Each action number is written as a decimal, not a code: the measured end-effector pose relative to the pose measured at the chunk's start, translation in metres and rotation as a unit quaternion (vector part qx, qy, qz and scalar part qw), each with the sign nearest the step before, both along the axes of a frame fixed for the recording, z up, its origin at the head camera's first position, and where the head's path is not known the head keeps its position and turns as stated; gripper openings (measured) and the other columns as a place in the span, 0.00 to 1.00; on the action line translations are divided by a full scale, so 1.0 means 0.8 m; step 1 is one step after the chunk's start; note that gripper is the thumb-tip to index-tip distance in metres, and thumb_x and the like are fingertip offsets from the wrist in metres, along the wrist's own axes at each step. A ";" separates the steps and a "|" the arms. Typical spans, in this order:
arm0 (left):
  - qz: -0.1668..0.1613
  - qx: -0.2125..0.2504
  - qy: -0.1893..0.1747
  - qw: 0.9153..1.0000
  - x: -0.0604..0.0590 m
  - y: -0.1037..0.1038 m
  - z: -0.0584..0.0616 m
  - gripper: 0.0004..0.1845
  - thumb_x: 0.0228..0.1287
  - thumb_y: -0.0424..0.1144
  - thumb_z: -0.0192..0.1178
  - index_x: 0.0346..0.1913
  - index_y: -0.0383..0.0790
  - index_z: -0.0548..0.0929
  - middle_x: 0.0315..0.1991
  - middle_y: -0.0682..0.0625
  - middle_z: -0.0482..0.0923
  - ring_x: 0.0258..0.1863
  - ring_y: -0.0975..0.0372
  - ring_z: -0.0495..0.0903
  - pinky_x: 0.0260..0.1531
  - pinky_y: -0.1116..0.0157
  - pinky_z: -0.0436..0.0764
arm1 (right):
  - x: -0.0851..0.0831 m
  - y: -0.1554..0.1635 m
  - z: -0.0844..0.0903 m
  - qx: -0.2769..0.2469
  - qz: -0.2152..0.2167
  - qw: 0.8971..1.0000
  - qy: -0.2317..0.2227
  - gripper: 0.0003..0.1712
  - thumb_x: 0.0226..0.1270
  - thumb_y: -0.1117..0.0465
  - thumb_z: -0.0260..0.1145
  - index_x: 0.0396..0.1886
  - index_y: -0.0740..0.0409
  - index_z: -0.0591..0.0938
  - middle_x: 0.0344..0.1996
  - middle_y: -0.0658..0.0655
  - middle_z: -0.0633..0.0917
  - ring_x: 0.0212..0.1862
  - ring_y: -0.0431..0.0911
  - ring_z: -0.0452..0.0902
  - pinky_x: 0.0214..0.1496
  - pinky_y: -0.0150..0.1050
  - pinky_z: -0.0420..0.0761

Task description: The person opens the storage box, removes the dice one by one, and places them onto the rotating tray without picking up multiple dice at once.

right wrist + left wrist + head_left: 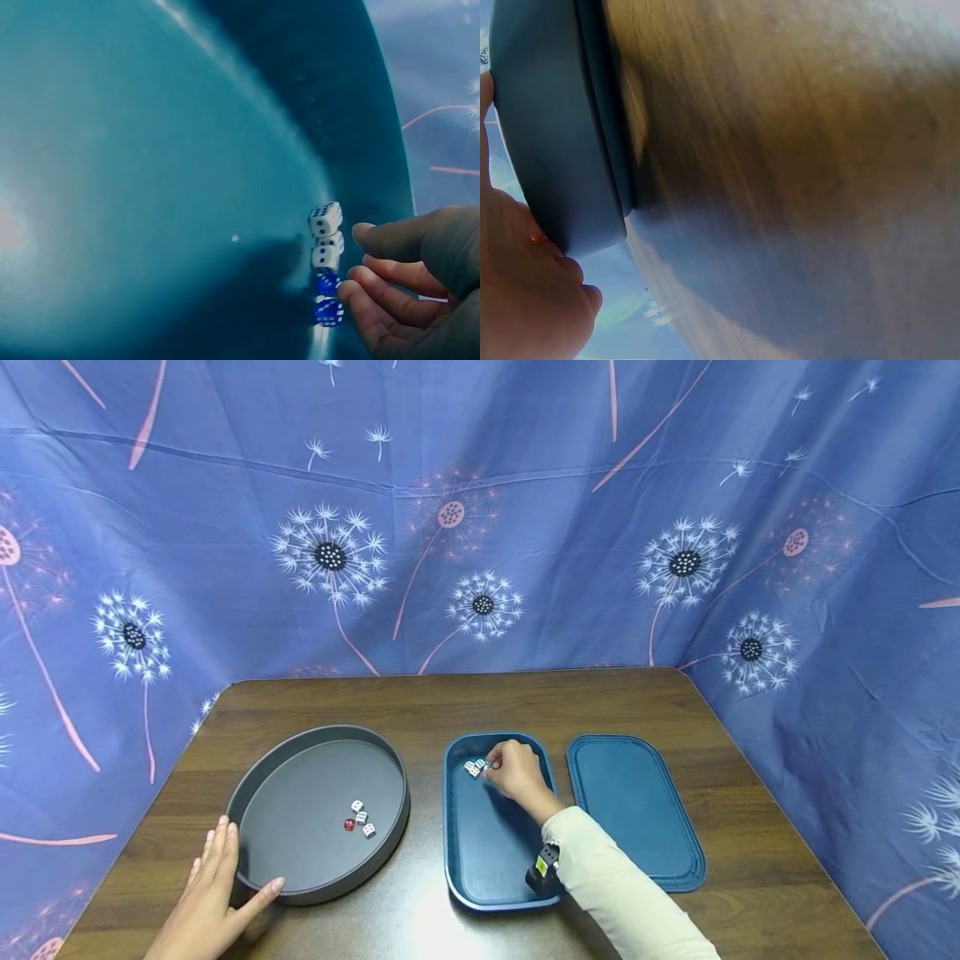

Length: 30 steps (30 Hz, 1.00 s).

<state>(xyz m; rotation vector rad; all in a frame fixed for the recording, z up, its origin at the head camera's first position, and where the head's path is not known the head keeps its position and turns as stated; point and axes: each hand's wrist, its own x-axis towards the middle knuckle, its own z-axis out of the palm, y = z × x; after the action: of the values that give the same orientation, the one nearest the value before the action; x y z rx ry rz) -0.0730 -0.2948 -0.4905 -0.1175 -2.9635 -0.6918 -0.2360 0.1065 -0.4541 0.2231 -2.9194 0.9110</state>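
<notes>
Right hand (517, 772), fingers curled, reached the dice (476, 767) at the blue tray's (487, 852) far edge, grasp unclear; left hand (213, 893) lay flat against the round tray's (258, 781) near-left rim.

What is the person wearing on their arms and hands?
The right arm wears a long cream sleeve, and a small black device with a yellow-green mark is strapped at its wrist. Both the left hand and right hand are bare, without gloves. No left sleeve shows.

Cream long sleeve (622, 893), black wrist-worn camera (543, 867).
</notes>
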 end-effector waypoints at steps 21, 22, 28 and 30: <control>0.000 0.003 0.006 1.000 -0.001 0.000 -0.002 0.56 0.63 0.56 0.60 0.73 0.24 0.35 0.75 0.36 0.22 0.73 0.41 0.26 0.67 0.44 0.24 | -0.006 -0.002 -0.021 -0.006 -0.027 0.999 -0.035 0.09 0.46 0.66 0.78 0.25 0.59 0.84 0.18 0.48 0.79 0.24 0.40 0.73 0.35 0.42 0.76; -0.001 0.005 0.009 1.000 -0.001 0.000 -0.002 0.56 0.63 0.55 0.60 0.73 0.24 0.36 0.75 0.36 0.23 0.73 0.41 0.26 0.67 0.44 0.24 | -0.006 -0.002 -0.022 -0.006 -0.026 0.999 -0.036 0.09 0.46 0.66 0.78 0.25 0.59 0.84 0.18 0.48 0.79 0.24 0.40 0.73 0.35 0.41 0.76; -0.003 0.006 0.010 1.000 -0.001 -0.001 -0.003 0.56 0.63 0.55 0.60 0.72 0.23 0.36 0.75 0.35 0.23 0.73 0.41 0.26 0.67 0.43 0.24 | -0.007 -0.003 -0.025 -0.005 -0.032 0.998 -0.053 0.07 0.48 0.66 0.76 0.27 0.59 0.84 0.17 0.48 0.79 0.23 0.40 0.73 0.29 0.36 0.75; -0.002 0.007 0.008 1.000 -0.002 -0.001 -0.003 0.56 0.63 0.55 0.60 0.72 0.23 0.36 0.74 0.34 0.23 0.73 0.40 0.26 0.67 0.43 0.24 | -0.007 -0.003 -0.025 -0.003 -0.031 0.998 -0.053 0.07 0.49 0.66 0.76 0.26 0.59 0.85 0.16 0.47 0.79 0.22 0.40 0.73 0.28 0.35 0.74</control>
<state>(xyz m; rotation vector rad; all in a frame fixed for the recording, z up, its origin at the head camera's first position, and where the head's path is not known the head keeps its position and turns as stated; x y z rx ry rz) -0.0744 -0.2956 -0.4926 -0.1282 -2.9440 -0.7088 -0.2419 0.1043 -0.4739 0.0866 -2.9994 0.9512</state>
